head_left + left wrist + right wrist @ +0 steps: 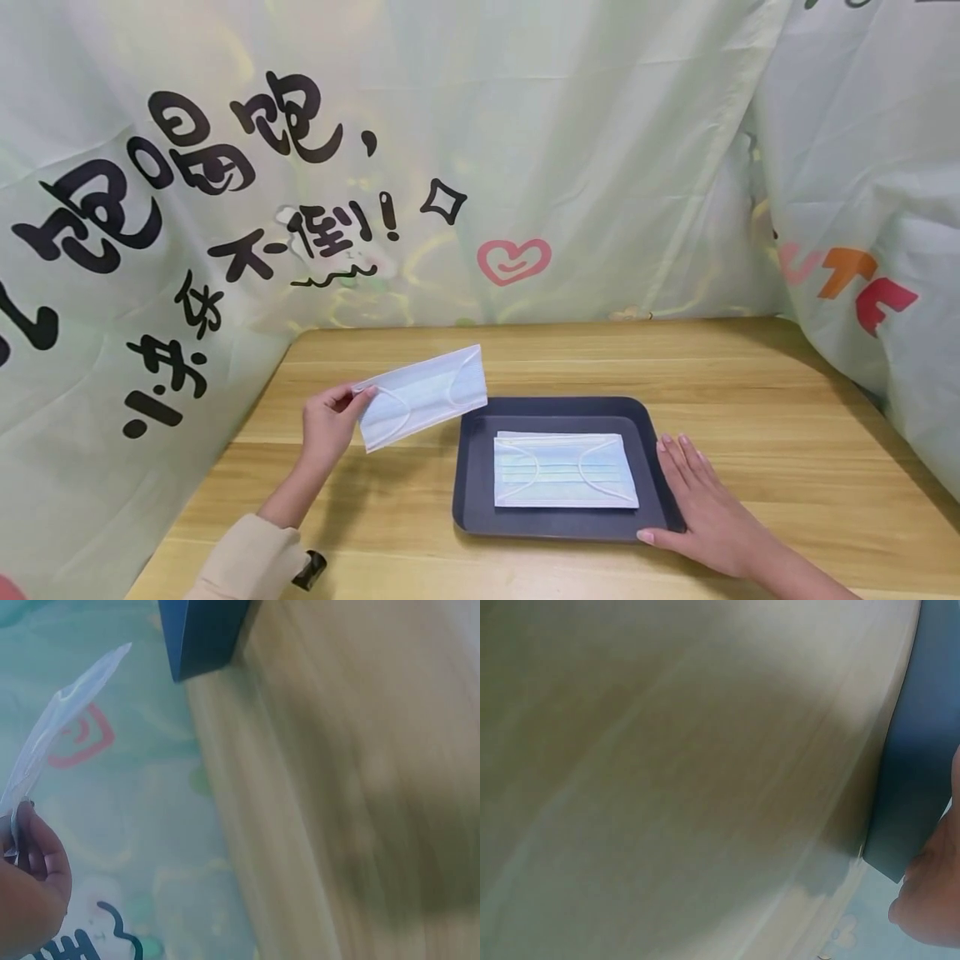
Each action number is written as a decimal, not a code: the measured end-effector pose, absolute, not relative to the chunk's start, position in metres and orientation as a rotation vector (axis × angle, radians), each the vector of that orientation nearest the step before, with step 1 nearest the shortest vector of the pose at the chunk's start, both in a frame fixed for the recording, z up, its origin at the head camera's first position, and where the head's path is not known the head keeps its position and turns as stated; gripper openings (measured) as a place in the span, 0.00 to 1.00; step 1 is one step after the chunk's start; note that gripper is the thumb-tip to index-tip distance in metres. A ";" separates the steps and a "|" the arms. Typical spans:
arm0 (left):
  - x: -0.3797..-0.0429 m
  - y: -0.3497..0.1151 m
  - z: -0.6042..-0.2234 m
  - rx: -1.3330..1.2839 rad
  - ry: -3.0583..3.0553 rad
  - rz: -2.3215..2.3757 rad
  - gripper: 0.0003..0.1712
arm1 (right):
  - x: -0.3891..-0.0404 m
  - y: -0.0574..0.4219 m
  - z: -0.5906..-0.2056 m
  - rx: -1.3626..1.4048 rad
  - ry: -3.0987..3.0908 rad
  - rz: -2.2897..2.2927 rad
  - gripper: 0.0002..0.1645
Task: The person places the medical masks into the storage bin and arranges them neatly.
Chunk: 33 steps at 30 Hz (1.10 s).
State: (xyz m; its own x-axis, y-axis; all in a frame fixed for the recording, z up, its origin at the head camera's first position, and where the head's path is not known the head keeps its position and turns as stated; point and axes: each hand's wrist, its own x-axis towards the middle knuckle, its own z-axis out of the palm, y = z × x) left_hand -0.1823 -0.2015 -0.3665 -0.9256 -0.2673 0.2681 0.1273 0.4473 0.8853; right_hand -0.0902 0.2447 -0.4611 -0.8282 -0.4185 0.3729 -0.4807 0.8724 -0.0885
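My left hand [330, 421] pinches a light blue face mask [427, 396] by its left end, thumb on the near side. The mask is held up in the air, tilted, left of a dark grey tray [476, 517], its right corner overlapping the tray's back left corner in the head view. The left wrist view shows this mask [64, 712] edge-on above the fingers. Inside the tray lie more face masks [566, 472], stacked flat with white ear loops on top. My right hand [708, 512] rests along the tray's right side, fingers straight, thumb at the front right corner.
The tray stands on a wooden table [787, 400]. A pale printed curtain [600, 167] hangs behind the table and down both sides. At the left wrist, by the beige sleeve [247, 558], is a small black object [310, 570].
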 end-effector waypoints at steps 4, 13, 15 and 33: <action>-0.181 -0.195 -0.370 0.159 -2.364 -1.568 0.14 | -0.090 0.244 -0.461 0.666 -2.704 0.256 0.63; -0.178 -0.178 -0.379 0.191 -2.359 -1.737 0.14 | -0.091 0.245 -0.461 0.669 -2.694 0.252 0.63; -0.178 -0.174 -0.381 0.183 -2.356 -1.767 0.14 | -0.091 0.245 -0.461 0.670 -2.696 0.254 0.64; -0.187 -0.139 -0.395 0.092 -2.335 -1.955 0.12 | -0.090 0.244 -0.463 0.661 -2.700 0.246 0.64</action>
State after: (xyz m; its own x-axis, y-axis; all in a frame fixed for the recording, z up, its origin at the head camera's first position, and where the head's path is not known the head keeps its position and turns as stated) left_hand -0.1869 -0.1389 -0.3954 -0.9937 -0.1070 0.0340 0.0147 0.1765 0.9842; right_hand -0.0905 0.2439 -0.4629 -0.8304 -0.4139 0.3730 -0.4745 0.8762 -0.0842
